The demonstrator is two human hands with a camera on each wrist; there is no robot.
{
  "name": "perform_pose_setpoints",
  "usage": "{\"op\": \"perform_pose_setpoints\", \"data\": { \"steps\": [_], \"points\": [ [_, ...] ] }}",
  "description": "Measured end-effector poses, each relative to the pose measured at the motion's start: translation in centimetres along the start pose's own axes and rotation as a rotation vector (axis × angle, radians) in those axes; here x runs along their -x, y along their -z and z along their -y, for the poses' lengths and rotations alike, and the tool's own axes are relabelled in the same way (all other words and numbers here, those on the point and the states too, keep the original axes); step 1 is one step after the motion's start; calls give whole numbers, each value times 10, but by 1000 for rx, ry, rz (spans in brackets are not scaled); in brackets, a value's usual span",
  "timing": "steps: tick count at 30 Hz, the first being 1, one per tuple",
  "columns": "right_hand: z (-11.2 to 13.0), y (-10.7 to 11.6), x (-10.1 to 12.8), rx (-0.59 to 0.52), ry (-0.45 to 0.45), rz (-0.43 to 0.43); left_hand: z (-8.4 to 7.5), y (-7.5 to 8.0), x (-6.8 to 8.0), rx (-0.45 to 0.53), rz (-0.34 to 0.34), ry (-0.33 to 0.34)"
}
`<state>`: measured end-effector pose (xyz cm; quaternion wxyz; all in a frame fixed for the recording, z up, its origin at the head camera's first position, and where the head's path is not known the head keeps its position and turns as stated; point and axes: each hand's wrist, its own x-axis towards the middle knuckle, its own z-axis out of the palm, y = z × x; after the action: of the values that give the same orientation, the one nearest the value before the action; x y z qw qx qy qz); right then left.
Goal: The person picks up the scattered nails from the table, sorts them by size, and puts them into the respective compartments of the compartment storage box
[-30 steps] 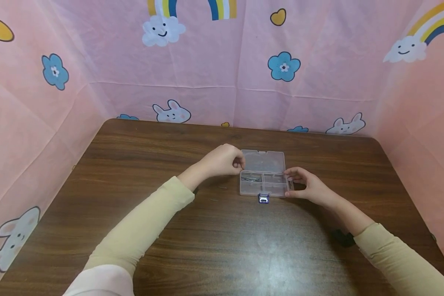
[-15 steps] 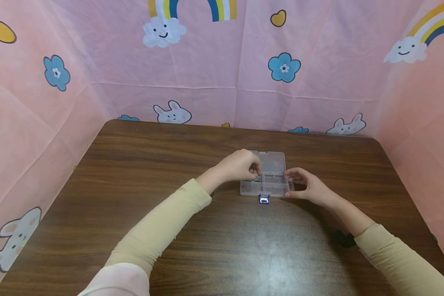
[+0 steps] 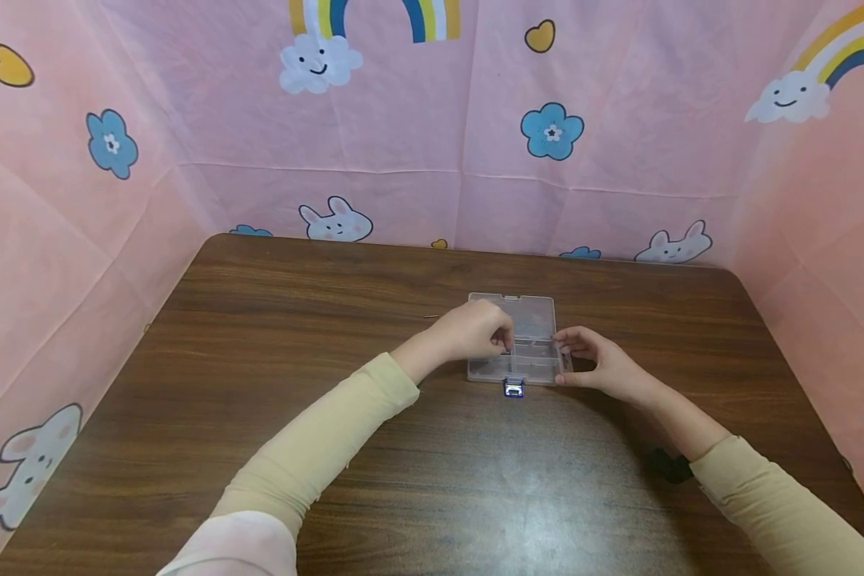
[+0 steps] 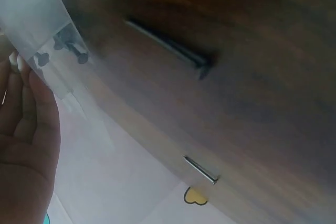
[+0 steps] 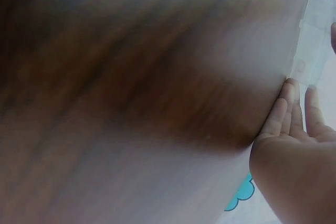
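A clear plastic compartment box (image 3: 536, 370) lies on the table, its lid (image 3: 533, 316) folded back and a blue latch (image 3: 514, 388) at the front. My left hand (image 3: 468, 330) is over the back left compartment with fingers curled down; whether they pinch anything is hidden. Several nails (image 4: 71, 44) show through the box wall in the left wrist view. My right hand (image 3: 605, 364) grips the box's right end between thumb and fingers. Two loose nails lie on the table in the left wrist view: a near, blurred nail (image 4: 168, 44) and a farther nail (image 4: 200, 170).
The brown wooden table (image 3: 295, 296) meets a pink patterned cloth (image 3: 418, 120) at the back and sides. A dark object (image 3: 668, 466) sits by the right sleeve. My left forearm covers part of the table left of the box.
My left hand has moved right, from beside the box to over its back left compartment. A loose nail behind the left wrist has come into view. The right hand and box have stayed put.
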<state>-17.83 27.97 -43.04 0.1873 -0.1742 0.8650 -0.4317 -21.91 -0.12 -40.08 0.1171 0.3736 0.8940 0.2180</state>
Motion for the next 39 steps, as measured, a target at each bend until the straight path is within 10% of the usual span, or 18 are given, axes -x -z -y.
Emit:
{"op": "perform_pose_setpoints", "data": {
  "steps": [20,39],
  "points": [
    [-1,0,-1,-9,-13,6,11,1,10,11,-46,-10],
    [-1,1,-1,-27,-14,11,34,18,62,-10,-173,162]
  ]
}}
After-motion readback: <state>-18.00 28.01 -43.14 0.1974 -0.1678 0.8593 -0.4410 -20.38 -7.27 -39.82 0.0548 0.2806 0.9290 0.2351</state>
